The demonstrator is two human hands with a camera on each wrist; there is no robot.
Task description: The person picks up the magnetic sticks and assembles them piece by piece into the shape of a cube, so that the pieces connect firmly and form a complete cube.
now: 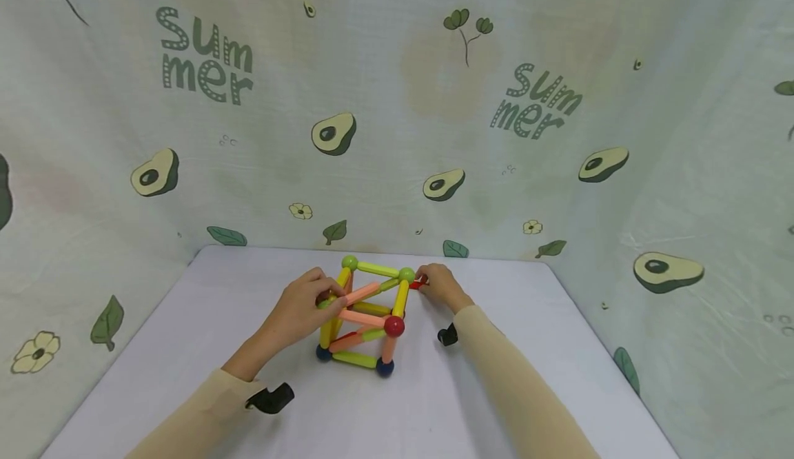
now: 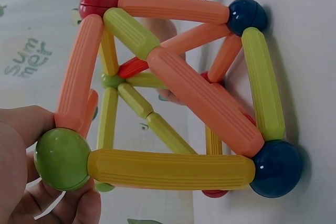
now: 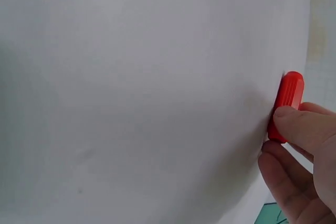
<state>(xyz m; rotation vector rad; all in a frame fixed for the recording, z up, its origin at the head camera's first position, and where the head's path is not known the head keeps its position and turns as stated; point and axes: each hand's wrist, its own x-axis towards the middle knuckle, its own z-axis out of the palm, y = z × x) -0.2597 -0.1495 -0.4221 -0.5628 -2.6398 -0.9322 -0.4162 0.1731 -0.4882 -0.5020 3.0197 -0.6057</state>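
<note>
A cube-like frame of magnetic building rods and balls stands on the table, with a salmon rod along its near upper side. My left hand grips the green ball at the frame's near upper left corner. A yellow rod runs from that ball down to a dark blue ball. The near upper right corner has a red ball. Behind the frame's right side, my right hand pinches a short red rod between thumb and fingers, beside the far green ball.
A white table lies under the frame. A cloth with avocado prints hangs behind it and along both sides. Each wrist wears a black camera, one by the left cuff and one by the right sleeve.
</note>
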